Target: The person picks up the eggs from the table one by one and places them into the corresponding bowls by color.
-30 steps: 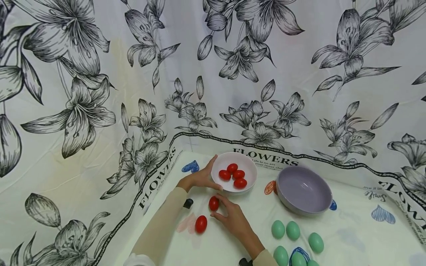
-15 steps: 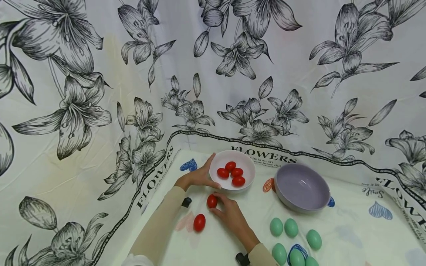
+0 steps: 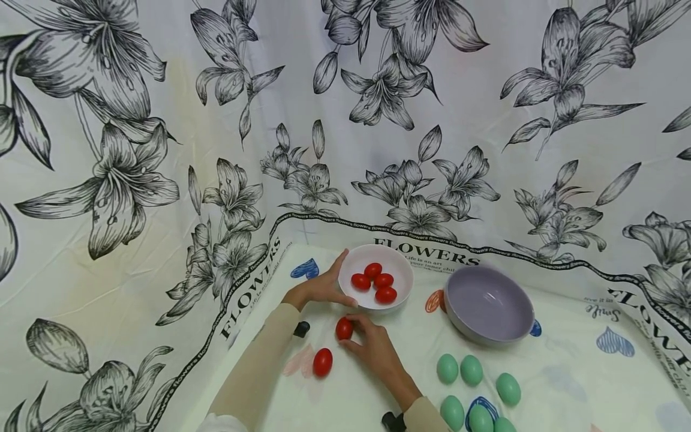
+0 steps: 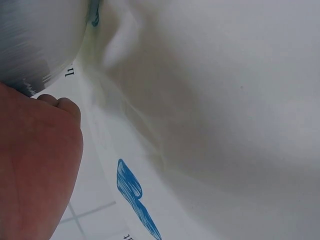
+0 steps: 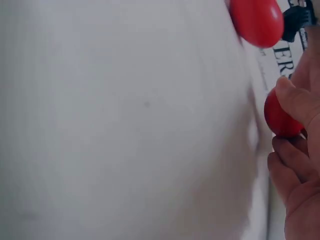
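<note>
Red egg [image 3: 344, 329]; smooth, oval

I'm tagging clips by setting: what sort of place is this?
Probably a makeshift tabletop workspace, draped off: flower-print fabric hangs behind, a pale cloth lies spread below, and a white bowl holds red eggs.

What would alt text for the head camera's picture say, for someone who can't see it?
A person's right hand pinches a red egg while the left hand holds a pale bowl containing four red eggs. Another red egg lies nearby on a printed white cloth; green eggs and a purple bowl are to the right.
</note>
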`<state>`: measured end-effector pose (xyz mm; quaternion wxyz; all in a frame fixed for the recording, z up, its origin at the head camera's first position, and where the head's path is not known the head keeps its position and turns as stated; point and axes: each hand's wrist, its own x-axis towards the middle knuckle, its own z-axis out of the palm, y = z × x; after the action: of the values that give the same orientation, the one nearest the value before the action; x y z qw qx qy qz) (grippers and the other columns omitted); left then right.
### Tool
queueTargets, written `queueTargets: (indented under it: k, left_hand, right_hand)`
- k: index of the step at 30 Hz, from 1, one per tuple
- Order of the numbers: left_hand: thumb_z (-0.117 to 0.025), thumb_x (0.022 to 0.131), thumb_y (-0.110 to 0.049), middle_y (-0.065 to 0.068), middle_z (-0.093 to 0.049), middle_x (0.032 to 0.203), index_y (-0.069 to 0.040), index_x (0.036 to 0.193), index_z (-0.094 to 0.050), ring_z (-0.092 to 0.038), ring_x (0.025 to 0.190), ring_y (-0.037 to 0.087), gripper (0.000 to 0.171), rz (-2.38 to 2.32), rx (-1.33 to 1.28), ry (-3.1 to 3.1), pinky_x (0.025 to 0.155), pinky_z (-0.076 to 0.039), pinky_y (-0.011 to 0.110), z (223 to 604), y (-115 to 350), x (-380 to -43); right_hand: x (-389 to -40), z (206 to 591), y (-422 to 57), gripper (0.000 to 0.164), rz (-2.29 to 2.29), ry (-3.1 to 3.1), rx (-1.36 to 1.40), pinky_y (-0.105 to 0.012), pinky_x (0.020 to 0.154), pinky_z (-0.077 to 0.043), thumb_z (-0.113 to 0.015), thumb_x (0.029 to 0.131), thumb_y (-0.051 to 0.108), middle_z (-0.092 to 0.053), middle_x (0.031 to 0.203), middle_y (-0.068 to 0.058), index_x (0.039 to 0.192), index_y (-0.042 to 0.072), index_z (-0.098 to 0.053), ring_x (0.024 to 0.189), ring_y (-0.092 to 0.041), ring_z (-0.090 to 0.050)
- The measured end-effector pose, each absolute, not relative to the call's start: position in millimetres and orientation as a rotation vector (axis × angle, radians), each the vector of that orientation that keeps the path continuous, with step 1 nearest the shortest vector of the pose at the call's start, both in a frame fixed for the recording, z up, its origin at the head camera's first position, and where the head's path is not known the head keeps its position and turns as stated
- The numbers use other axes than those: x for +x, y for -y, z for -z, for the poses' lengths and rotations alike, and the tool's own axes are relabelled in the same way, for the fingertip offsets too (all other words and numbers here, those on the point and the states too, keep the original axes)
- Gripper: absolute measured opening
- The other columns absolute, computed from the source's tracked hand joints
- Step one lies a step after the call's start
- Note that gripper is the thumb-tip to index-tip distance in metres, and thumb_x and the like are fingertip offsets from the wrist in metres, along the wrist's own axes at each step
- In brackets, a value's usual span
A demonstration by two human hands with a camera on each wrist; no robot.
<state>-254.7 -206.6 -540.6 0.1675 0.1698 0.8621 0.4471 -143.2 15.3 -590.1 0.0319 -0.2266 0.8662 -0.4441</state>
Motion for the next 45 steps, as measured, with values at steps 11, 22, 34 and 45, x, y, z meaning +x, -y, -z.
queueTargets:
  k: [11,22,34,45]
  left_hand:
    - [-0.096,0.076,-0.043,0.004,-0.001,0.179,-0.026,0.17,0.014,-0.014,0.163,0.032,0.145,-1.296,0.469,-2.439,0.128,-0.021,0.059,540.5,204.8,-253.5]
    - [-0.096,0.075,-0.045,0.007,-0.005,0.178,-0.023,0.17,0.015,-0.019,0.161,0.037,0.148,-1.308,0.48,-2.421,0.124,-0.029,0.06,536.7,206.4,-251.2]
    - [-0.095,0.077,-0.045,0.004,-0.003,0.178,-0.028,0.169,0.016,-0.018,0.161,0.035,0.145,-1.297,0.483,-2.421,0.126,-0.028,0.059,539.0,207.0,-255.3]
    - [-0.094,0.077,-0.048,0.0,0.001,0.179,-0.032,0.168,0.017,-0.015,0.162,0.033,0.144,-1.295,0.496,-2.419,0.127,-0.025,0.058,541.5,208.3,-255.9]
  right_hand:
    - [-126.2,548.0,-37.9,0.062,1.488,-2.579,-0.765,-0.038,0.107,-0.054,-0.088,0.089,0.028,-0.067,0.141,0.012,0.145,0.024,-0.059,0.133,-0.016,-0.063]
    - [-138.8,496.0,-60.6,0.064,1.635,-2.682,-0.795,-0.033,0.105,-0.054,-0.089,0.086,0.026,-0.068,0.14,0.011,0.144,0.023,-0.061,0.129,-0.01,-0.065]
    - [-205.2,482.9,-67.1,0.062,1.457,-2.865,-0.731,-0.043,0.102,-0.057,-0.091,0.085,0.022,-0.071,0.137,-0.01,0.139,0.01,-0.063,0.127,-0.027,-0.068]
    - [-237.5,491.9,-48.7,0.051,1.035,-2.862,-0.72,-0.043,0.098,-0.06,-0.09,0.087,0.023,-0.076,0.118,-0.006,0.132,0.011,-0.067,0.106,-0.022,-0.071]
